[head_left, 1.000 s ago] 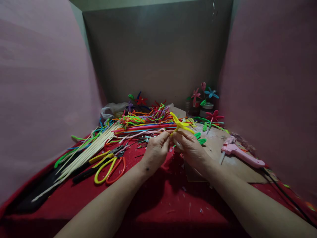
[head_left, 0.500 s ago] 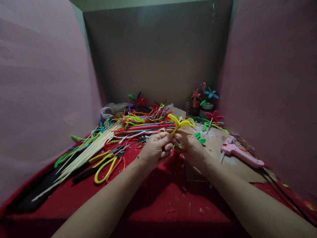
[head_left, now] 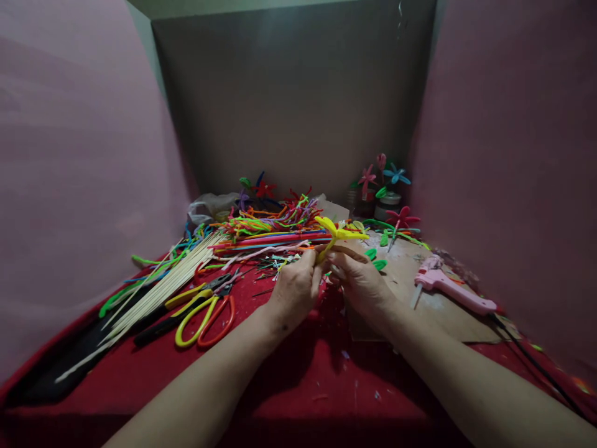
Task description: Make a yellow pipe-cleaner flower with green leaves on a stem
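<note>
Over red cloth, fingers of both hands pinch a yellow flower, seemingly by its stem.

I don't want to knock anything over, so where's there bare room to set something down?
The red cloth between your forearms, dotted with scraps, and on the near side of the scissors; a smaller patch of cardboard, between your right hand and the pink glue gun. It's crowded beyond your left hand with pipe cleaners and, farther left, sticks and pliers.

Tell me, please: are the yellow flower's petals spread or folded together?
Spread. The yellow flower has petals pointing apart, toward upper left and right, above the left hand and right hand.
</note>
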Demonstrator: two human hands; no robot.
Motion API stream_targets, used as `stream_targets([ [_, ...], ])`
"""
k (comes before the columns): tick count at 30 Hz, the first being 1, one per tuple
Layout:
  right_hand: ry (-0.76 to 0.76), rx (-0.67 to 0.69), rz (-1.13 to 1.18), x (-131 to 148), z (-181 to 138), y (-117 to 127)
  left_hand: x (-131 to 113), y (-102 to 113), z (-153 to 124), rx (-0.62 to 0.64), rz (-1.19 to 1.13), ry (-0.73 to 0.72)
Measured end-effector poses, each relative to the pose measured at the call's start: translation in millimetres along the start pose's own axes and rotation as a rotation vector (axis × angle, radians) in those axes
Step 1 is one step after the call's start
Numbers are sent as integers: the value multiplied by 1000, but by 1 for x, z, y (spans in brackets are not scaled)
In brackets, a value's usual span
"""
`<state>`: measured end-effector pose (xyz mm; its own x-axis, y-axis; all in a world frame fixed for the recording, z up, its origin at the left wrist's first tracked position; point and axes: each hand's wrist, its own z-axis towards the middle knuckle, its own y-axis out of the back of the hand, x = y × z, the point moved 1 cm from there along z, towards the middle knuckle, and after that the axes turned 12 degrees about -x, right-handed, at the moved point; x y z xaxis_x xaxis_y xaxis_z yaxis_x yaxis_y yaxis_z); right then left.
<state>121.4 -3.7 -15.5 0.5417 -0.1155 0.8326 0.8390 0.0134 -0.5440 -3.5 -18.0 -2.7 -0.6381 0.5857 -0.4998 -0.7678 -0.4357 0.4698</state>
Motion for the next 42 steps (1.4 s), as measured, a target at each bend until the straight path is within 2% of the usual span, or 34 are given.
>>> stream_targets([
  [2,6,-4,-48,0,-1,-1,3,0,-1,-10,23,-50],
  [4,2,34,-77,-1,-2,-1,2,1,1,-8,-22,1],
  [7,5,133,-78,-2,-1,-1,-4,4,6,28,-224,195],
  [12,5,200,-103,-2,2,-2,-15,6,9,196,-726,585],
  [16,-27,201,-42,2,4,-2,-14,8,8,286,-1003,734],
  [20,-112,189,15,4,4,0,-7,9,7,387,-1132,839],
  [23,-112,167,66,5,3,1,-6,10,8,483,-1159,844],
  [25,-76,156,82,6,2,0,-9,10,8,485,-1084,791],
  [27,-47,135,77,6,1,-2,-12,9,7,396,-870,660],
  [30,-58,38,46,6,-1,-4,-13,7,4,140,-442,358],
  [32,-53,-13,10,5,-1,-4,-11,5,2,5,-279,206],
  [33,-34,-16,-7,4,-1,-3,-10,5,2,-21,-241,170],
  [36,28,44,-38,2,-1,-2,-7,5,3,11,-254,230],
  [40,41,168,-57,2,-2,-3,-8,6,7,126,-499,469],
  [42,47,214,-79,2,-2,-3,-9,7,8,171,-610,536],
])
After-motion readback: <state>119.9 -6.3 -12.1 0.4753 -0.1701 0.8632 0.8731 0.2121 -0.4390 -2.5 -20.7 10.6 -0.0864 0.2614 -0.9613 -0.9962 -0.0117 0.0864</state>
